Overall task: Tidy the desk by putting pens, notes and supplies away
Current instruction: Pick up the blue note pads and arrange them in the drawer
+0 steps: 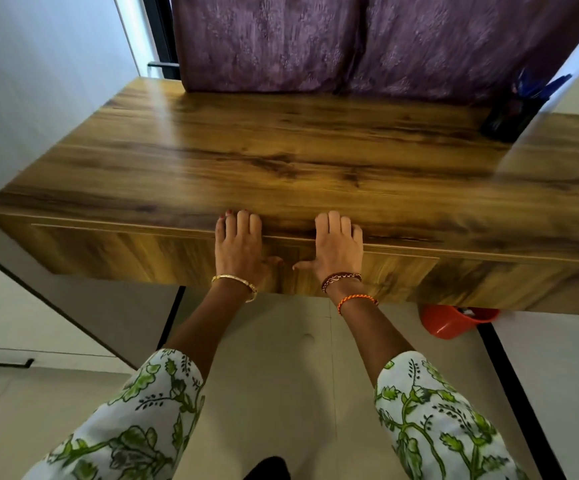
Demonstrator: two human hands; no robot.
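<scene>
The wooden desk [281, 161] spans the view, its top bare except for a dark pen holder [513, 114] with blue pens at the back right corner. My left hand [238, 244] and my right hand [338, 245] lie side by side over the desk's front edge. Their fingers rest flat on the top and their thumbs point down against the drawer front [142, 251], which sits flush under the top. Neither hand holds anything.
Purple curtains [350, 39] hang behind the desk. An orange bin [454, 320] sits on the floor under the desk's right side. A white cabinet with a black handle [4, 362] stands at the left, another white unit at the right.
</scene>
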